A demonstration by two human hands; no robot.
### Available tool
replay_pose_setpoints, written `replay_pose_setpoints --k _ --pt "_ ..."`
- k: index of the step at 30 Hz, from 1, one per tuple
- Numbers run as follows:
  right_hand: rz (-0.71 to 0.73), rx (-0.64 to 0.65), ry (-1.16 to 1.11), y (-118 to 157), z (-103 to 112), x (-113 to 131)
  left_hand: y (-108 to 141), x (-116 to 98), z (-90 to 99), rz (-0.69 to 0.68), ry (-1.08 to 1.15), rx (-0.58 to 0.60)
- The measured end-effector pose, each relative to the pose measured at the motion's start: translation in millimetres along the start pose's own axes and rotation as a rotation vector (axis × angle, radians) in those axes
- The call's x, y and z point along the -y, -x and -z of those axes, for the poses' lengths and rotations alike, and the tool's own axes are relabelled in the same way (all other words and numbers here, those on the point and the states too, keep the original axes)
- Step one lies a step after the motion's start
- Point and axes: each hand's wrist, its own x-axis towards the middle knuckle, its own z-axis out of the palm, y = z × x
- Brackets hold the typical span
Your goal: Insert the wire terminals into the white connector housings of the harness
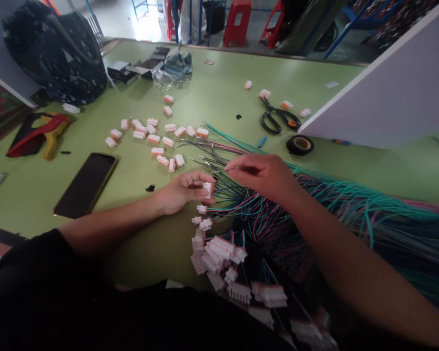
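My left hand (181, 194) is closed on a small white-and-orange connector housing (207, 190), held between thumb and fingers. To its right, my right hand (267, 176) is pinched above the wire ends; whatever its fingertips hold is too small to make out. A large bundle of green, pink and dark wires (373, 204) runs from under my right forearm toward the right edge. Several wired white connectors (219, 248) are heaped below my hands. Loose connector housings (157, 152) lie scattered on the green table (139, 268) beyond my left hand.
A phone (86, 185) and a red-and-yellow tool (46, 134) lie on the left. Black-handled scissors (274, 117) and a roll of black tape (300, 145) sit on the far right, beside a white panel (380, 92). A dark patterned bag (54, 53) stands at the back left.
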Motion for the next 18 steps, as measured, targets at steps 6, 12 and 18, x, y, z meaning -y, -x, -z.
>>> replay_pose_setpoints --k 6,12,18 --pt "0.01 -0.014 0.153 16 -9 0 -1 1 1.5 -0.007 0.044 0.006" --pt "0.172 -0.035 0.322 16 -17 1 -1 1 1.9 -0.004 0.014 -0.002" --pt "0.161 -0.05 0.335 18 -20 0 -1 0 1.3 -0.007 0.014 -0.007"
